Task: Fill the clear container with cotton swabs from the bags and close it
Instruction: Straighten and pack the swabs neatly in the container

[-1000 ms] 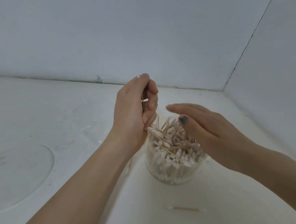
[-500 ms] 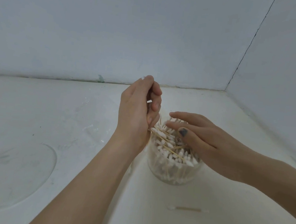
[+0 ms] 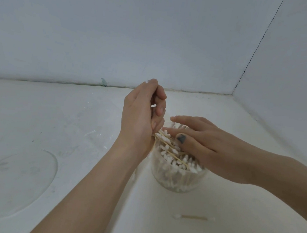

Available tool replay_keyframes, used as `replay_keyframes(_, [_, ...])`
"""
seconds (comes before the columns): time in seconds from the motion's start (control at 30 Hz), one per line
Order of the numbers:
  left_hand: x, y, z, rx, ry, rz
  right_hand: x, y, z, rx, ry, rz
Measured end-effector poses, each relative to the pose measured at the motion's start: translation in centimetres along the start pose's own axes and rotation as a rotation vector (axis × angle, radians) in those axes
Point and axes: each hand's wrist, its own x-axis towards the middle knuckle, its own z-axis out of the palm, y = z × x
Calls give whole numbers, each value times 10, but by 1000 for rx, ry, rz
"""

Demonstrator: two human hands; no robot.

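Clear container (image 3: 177, 178) stood upright on the white desk (image 3: 96, 122), packed with cotton swabs (image 3: 175, 156) whose tips reached its open rim; several wooden sticks lay crosswise over the pile and stuck out past the rim on the left-hand side.

Right hand (image 3: 204, 142) lay flat over the swab pile, fingers (image 3: 184, 119) straight and spread, pointing left, palm down on the tips. The thumb, nail painted dark, pressed on the swabs. It gripped nothing.

Left hand (image 3: 139, 118) stood just left of the container rim, back of the hand toward the camera, fingers curled inward. A white tip showed at the top of the fist and another between the fingers, so a few swabs seemed pinched there; how many could not be told. The heel of this hand touched the protruding sticks at the rim.

One loose swab (image 3: 194, 217) lay flat on the desk, nearer the camera than the right hand's fingers and well apart from the container base.

A clear round lid (image 3: 11, 183) lay flat, far to the left of the left hand's fingers, its edge close to the left border of the view.

Open desk surface stretched between lid and left forearm, and beyond both hands up to the wall (image 3: 120, 28). To the right of the right hand the desk ran to a side wall, the two walls meeting in a corner (image 3: 232, 95).
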Motion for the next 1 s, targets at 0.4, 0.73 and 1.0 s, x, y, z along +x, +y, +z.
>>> replay_keyframes(0.4, [2, -1, -1, -12, 16, -14, -18, 21, 12, 115, 138, 53])
replay_keyframes(0.73, [-1, -2, 1, -23, 7, 4, -4, 4, 4, 101, 35, 100])
replay_keyframes(1.0, [1, -2, 0, -40, -7, 8, 4, -6, -5, 104, 100, 54])
